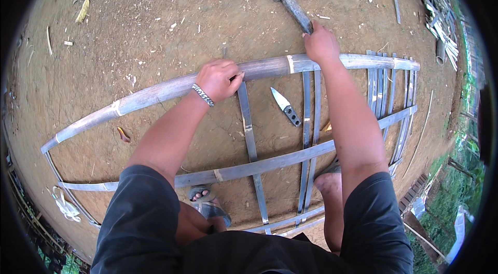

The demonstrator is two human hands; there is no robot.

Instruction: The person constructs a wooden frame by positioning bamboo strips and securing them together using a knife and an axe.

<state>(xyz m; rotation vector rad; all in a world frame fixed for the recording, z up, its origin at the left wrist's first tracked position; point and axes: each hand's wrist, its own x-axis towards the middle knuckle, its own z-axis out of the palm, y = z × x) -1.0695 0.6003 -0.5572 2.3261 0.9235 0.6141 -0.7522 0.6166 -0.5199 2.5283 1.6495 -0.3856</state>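
A long bamboo pole [161,91] lies across the ground as the far bar of a frame of bamboo slats. My left hand [219,81] rests at this pole, its fingers pinched together where an upright slat [250,136] meets it. Whatever those fingers hold is hidden. Beyond the pole, my right hand [321,43] is wrapped round the end of a hatchet's handle. The hatchet [297,12] points away from me, its dark metal head at the far end. Between my arms, a knife [286,106] with a pierced dark handle lies on the soil inside the frame.
A middle bamboo bar [275,162] crosses the frame near my sandalled feet. Several close-set slats [378,92] stand toward the right end. A pile of split strips [441,19] lies at the far right. A white bag [66,205] sits at the left, and wood chips dot the ground.
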